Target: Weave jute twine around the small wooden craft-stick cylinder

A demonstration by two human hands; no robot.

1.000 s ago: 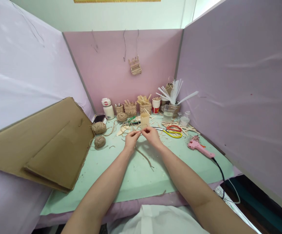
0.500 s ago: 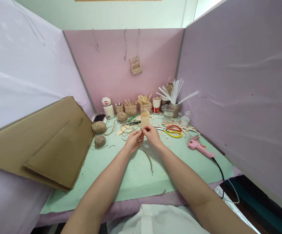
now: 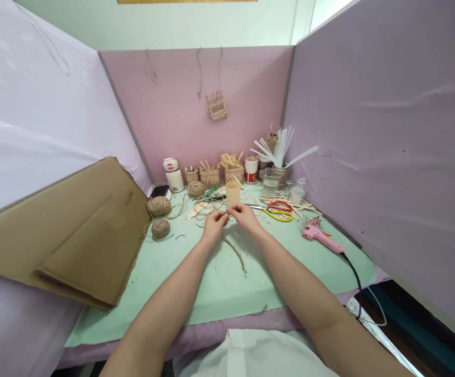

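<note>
So I used the pale wooden cup (image 3: 233, 193) as my landmark, since it stood upright on the green tabletop (image 3: 211, 293) right past the hands. The left hand (image 3: 214, 225) was on the near side of it, a bit to the left, fingertips pinched narrow on some brown twine (image 3: 234, 250). The loose end of that twine trailed down on the near side of the cup, angling a little right. The right hand (image 3: 245, 215) was just in front of the cup, also in a narrow pinch, with its tips right up by the left ones. Honestly can't tell if it had twine too, way too tiny to see.

Right of the cup lay some scissors (image 3: 280, 210) with red and yellow handles, by a messy pile of thin sticks (image 3: 300, 203). The pink glue gun (image 3: 323, 239) was further right and nearer. Left of the cup sat a big twine ball (image 3: 159, 206) and a smaller twine ball (image 3: 160, 228). Behind the cup was a woven basket (image 3: 234, 174) stuffed with wooden strips (image 3: 231, 159).
</note>
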